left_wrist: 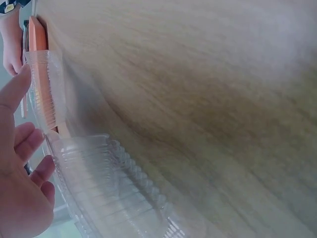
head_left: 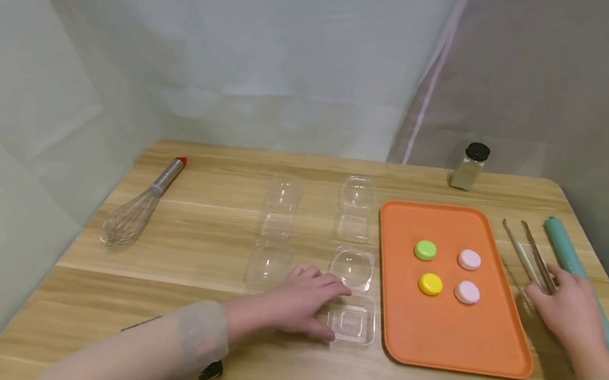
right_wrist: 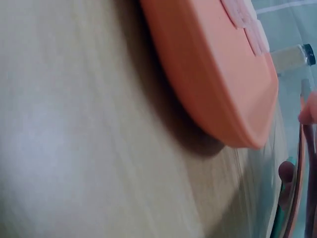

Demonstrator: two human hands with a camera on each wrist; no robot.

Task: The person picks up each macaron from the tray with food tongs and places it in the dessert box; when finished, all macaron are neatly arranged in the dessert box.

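Observation:
My left hand reaches over a clear plastic clamshell box, thumb and fingers spread around its near left side. In the left wrist view the fingers lie beside the clear plastic wall; whether they touch it I cannot tell. At the right, my right hand pinches metal tongs by the near end, their tips apart and pointing away. Between the hands lies an orange tray with a green macaron, a yellow macaron and two pink macarons.
More clear clamshell boxes stand with lids raised left of the tray. A whisk lies at the far left. Behind the tray stands a black-capped jar. A teal rolling pin lies along the right edge, past the tongs.

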